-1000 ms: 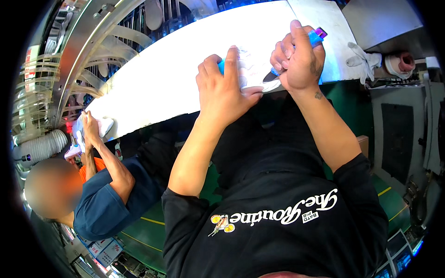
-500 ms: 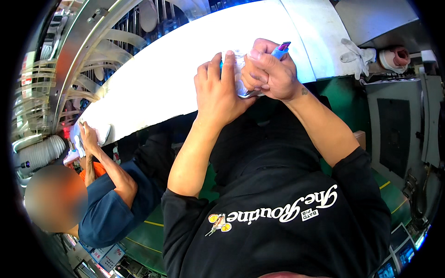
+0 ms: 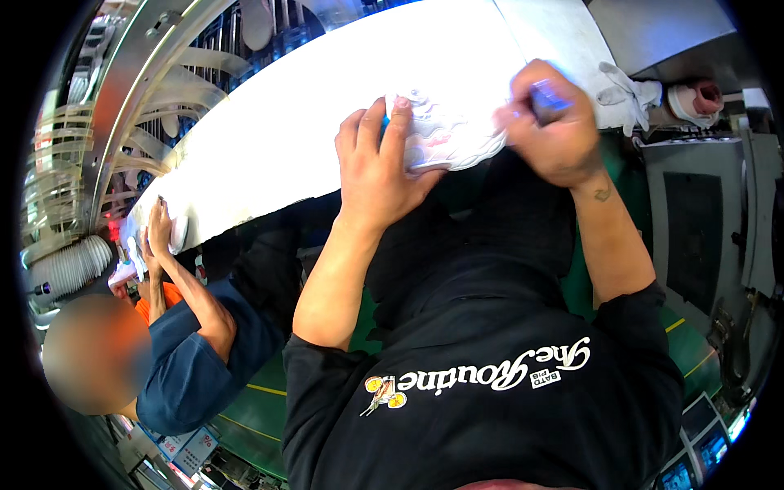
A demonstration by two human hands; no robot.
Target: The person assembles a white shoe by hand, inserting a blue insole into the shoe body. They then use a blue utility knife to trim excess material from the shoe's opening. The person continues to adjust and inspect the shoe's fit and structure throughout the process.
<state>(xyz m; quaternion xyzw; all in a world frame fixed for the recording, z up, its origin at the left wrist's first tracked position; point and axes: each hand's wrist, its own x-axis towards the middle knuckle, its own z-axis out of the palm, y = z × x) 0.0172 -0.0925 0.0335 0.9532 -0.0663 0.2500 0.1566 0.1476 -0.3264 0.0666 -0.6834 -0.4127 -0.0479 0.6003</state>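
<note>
A white shoe (image 3: 453, 139) lies on its side at the near edge of the white worktable (image 3: 327, 90). My left hand (image 3: 376, 167) grips its left end, fingers over the upper and thumb along the near side. Off the shoe's right end, my right hand (image 3: 559, 126) is closed and smeared by motion. In that fist is a slim blue tool (image 3: 551, 96); its kind is not clear from the blur.
White gloves (image 3: 629, 96) and a white-and-pink shoe (image 3: 694, 102) lie at the right end of the table. A co-worker (image 3: 196, 343) at the left handles a shoe. Behind the table runs a metal rack with curved strips (image 3: 196, 82).
My right hand has swung right, away from the shoe, with the blue tool in it, uncovering the shoe's side. My left hand stays on the shoe. The co-worker's hands have shifted slightly.
</note>
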